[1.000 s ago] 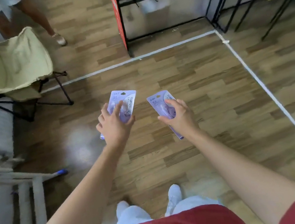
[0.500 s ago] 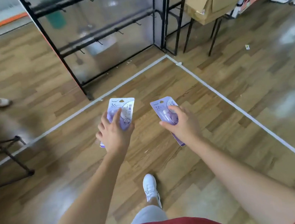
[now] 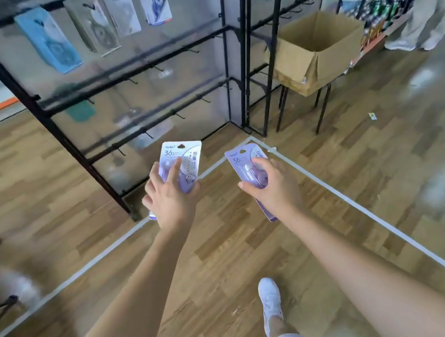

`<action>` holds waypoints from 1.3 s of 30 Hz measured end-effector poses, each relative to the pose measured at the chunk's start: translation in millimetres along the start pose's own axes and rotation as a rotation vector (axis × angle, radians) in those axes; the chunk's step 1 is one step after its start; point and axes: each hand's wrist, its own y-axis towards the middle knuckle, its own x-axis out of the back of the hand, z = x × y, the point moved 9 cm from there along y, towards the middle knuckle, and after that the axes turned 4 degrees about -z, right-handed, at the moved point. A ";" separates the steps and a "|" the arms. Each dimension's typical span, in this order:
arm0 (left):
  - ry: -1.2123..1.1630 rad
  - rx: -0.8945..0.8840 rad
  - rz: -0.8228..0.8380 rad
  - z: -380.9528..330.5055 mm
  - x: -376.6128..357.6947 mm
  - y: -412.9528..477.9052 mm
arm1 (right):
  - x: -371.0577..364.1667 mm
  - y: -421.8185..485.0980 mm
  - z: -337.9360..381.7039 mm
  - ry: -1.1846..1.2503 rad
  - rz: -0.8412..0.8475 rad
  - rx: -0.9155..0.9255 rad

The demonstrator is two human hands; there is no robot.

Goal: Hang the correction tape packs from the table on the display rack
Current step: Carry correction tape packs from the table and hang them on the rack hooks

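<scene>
Compared with a second ago, the display rack (image 3: 138,70) now fills the top of the view: you seem nearly within hanging reach. Your left grip (image 3: 169,204) pinches one purple correction tape pack (image 3: 184,160), fingers across its face; your right grip (image 3: 275,188) curls round the second pack (image 3: 244,161). Both hover above the wooden floor (image 3: 259,251), near the rack's lower right corner. The lower hooks (image 3: 178,115) are bare; four packs (image 3: 153,2) hang up top. A cardboard box (image 3: 318,44) sits to the right.

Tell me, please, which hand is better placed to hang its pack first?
Probably the left hand: its pack lies directly before the rack's empty hooks, while the right hand holds the other pack toward the corner post.
</scene>
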 end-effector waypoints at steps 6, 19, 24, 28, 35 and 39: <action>-0.001 0.000 -0.097 -46.1 -24.8 102.7 | 0.3 122.6 10.8 0.025 -0.049 0.088; -0.054 -0.055 -0.236 -148.9 -74.2 294.9 | 14.7 355.3 42.2 0.024 -0.153 0.225; -0.075 -0.091 -0.270 -176.2 -92.9 382.9 | 14.4 444.4 65.1 0.064 -0.246 0.292; -0.090 -0.123 -0.307 -199.7 -96.1 455.8 | 10.8 515.3 87.6 0.096 -0.296 0.326; -0.119 -0.221 -0.368 -247.2 -106.3 548.6 | 16.5 608.0 107.4 0.146 -0.376 0.354; -0.124 -0.262 -0.420 -279.7 -113.4 583.3 | 20.3 653.9 101.3 0.202 -0.383 0.348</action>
